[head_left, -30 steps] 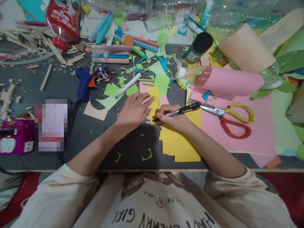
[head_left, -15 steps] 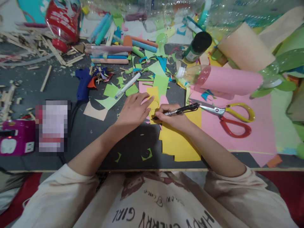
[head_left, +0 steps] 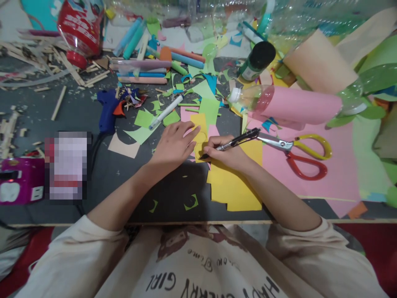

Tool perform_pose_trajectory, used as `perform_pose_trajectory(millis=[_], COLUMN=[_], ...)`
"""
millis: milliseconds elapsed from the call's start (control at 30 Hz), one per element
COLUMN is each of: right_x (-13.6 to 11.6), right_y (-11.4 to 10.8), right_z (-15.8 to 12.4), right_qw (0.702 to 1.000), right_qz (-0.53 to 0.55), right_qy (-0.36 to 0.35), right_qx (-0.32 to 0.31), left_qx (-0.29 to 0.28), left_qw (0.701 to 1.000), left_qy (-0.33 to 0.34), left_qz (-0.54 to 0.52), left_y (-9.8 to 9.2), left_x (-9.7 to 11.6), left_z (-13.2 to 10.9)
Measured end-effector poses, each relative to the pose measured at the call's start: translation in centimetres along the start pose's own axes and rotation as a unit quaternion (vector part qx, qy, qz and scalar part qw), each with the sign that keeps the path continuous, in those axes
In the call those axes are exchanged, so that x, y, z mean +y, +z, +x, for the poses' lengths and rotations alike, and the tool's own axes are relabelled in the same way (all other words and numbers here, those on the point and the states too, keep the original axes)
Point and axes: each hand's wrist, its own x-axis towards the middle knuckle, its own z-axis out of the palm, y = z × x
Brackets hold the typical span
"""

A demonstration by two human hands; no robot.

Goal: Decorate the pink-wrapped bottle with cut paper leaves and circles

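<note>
A narrow strip of yellow paper (head_left: 198, 121) lies between my hands, with rounded outlines drawn on it. My right hand (head_left: 226, 154) grips a pen (head_left: 237, 140), its tip touching the lower part of the strip. Fingers stretched out, my left hand (head_left: 175, 142) rests flat with its fingertips on the strip's left edge. Under my right wrist is a larger yellow sheet (head_left: 237, 188) with a stepped edge. To the right, scissors (head_left: 287, 145) with one yellow and one red handle lie on pink paper (head_left: 335, 174).
A pink-wrapped bottle (head_left: 304, 103) and a dark-capped jar (head_left: 259, 60) stand beyond the scissors. Left are a blue glue gun (head_left: 107, 109), a white marker (head_left: 166, 112) and a purple box (head_left: 23, 182). Paper scraps, coloured markers and wooden sticks cover the back.
The pen in my right hand has tilted a little and its tip has shifted slightly along the yellow strip. My left hand stays in place.
</note>
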Motion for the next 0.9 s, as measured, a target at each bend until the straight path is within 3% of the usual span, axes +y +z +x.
perform_pose_trajectory(millis=[633, 700, 833, 900], right_x=[0.02, 0.21, 0.56, 0.65], right_y=[-0.01, -0.16, -0.72, -0.94], right_z=[-0.08, -0.03, 0.16, 0.23], right_qw=[1.000, 0.999, 0.982, 0.977], right_qz=[0.003, 0.026, 0.069, 0.072], right_qy=[-0.009, -0.008, -0.006, -0.014], right_qx=[-0.010, 0.023, 0.177, 0.199], left_qx=[-0.002, -0.004, -0.014, -0.020], left_qw=[1.000, 1.000, 1.000, 0.999], left_qy=[-0.003, -0.005, -0.015, -0.017], left_qz=[-0.014, -0.016, -0.019, -0.018], left_y=[0.13, 0.13, 0.05, -0.02], left_x=[-0.06, -0.03, 0.11, 0.20], left_z=[-0.04, -0.07, -0.11, -0.11])
